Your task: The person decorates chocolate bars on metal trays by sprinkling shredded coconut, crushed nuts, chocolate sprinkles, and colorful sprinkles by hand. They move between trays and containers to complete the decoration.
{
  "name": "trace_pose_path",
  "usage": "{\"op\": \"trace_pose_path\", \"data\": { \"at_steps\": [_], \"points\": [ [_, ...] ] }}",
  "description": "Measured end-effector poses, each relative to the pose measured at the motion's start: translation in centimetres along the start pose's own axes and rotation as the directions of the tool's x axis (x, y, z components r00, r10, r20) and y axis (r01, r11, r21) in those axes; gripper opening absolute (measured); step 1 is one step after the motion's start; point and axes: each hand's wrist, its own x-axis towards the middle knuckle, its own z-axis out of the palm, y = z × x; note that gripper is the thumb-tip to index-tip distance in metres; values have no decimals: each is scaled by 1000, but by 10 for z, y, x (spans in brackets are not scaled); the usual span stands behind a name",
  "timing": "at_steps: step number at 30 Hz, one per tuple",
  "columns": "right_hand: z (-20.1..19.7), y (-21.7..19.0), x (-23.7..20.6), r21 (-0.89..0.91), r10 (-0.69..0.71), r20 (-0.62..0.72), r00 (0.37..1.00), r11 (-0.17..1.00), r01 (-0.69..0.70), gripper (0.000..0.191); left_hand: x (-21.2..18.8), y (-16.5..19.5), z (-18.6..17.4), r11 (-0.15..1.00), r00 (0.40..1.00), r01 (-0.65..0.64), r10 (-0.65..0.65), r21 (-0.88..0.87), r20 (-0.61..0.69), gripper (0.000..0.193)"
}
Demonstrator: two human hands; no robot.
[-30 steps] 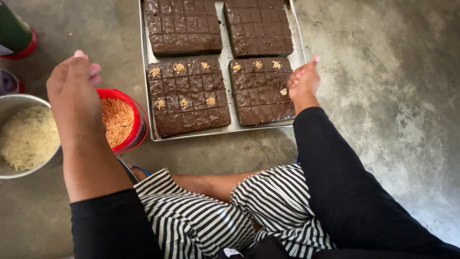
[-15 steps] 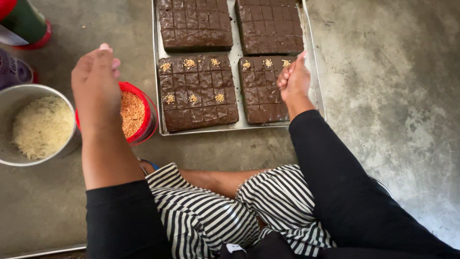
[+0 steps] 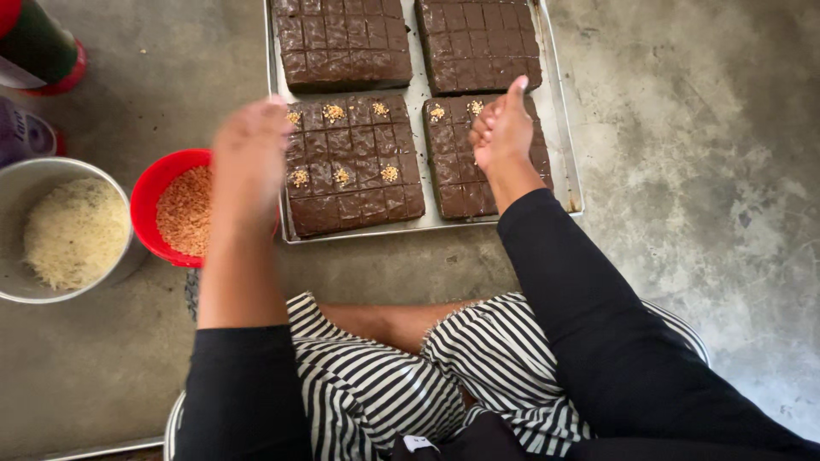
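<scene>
A metal tray (image 3: 386, 229) on the concrete floor holds several dark chocolate cake slabs scored into squares. The near left slab (image 3: 359, 183) carries small heaps of crushed nuts on two rows; the near right slab (image 3: 451, 175) has a few along its far row. My left hand (image 3: 252, 158) is blurred and hovers over the tray's left edge, between that slab and a red bowl of crushed nuts (image 3: 175, 212). My right hand (image 3: 502, 128) hangs over the near right slab with fingers curled together and thumb raised.
A steel bowl of pale shreds (image 3: 73, 232) stands left of the red bowl. A dark bottle on a red base (image 3: 38, 47) and a purple object (image 3: 26, 132) sit at the far left. My striped lap and a bare leg fill the foreground.
My left hand swung right from above the red bowl to the tray's left edge. My right hand moved left from the tray's right rim onto the near right slab.
</scene>
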Motion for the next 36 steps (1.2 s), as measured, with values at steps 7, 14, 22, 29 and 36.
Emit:
{"op": "trace_pose_path", "data": {
  "at_steps": [7, 14, 22, 29, 36],
  "points": [
    [6, 26, -18, -209, -3, 202, 979, 977, 46, 60, -12, -10, 19, 996, 988, 88, -85, -21, 127, 39],
    [19, 19, -16, -109, 51, -26, 998, 993, -54, 60, 2, -6, 9, 997, 999, 20, -17, -80, 27, 40],
    [130, 32, -77, -9, 314, 529, 789, 931, -364, 60, -2, 21, -11, 991, 945, -82, 110, 102, -307, 47],
    [205, 120, -160, -405, 220, 754, 619, 897, 174, 41, -3, 35, -39, 991, 875, 106, -52, 85, -482, 61],
    [201, 139, -166, -152, 248, 967, 60, 374, 915, 24, -18, 46, -30, 992, 880, 114, -72, 60, -469, 66]
  ]
}}
